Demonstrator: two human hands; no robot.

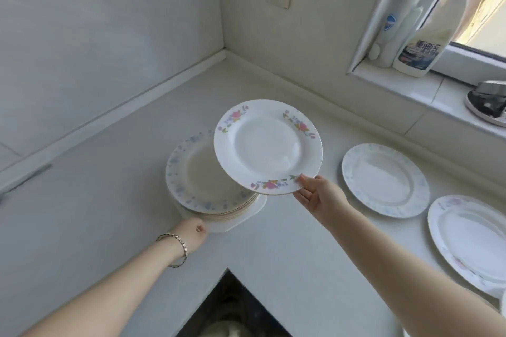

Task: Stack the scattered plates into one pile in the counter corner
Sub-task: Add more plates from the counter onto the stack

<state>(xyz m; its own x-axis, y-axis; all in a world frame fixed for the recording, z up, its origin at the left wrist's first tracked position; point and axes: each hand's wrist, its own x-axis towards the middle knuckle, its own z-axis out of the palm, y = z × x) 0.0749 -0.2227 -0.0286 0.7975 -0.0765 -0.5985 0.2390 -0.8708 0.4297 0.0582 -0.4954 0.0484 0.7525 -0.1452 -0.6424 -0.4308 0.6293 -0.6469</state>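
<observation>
Counter: plate (floral) in right hand

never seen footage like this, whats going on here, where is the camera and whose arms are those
No machine here: one camera sits on a person's head and looks down at their two bare arms. The right hand holds a flowered plate by its rim, in the air above a pile of plates near the corner of the counter. The left hand touches the pile's near edge; its fingers are hidden. Two more plates lie to the right.
</observation>
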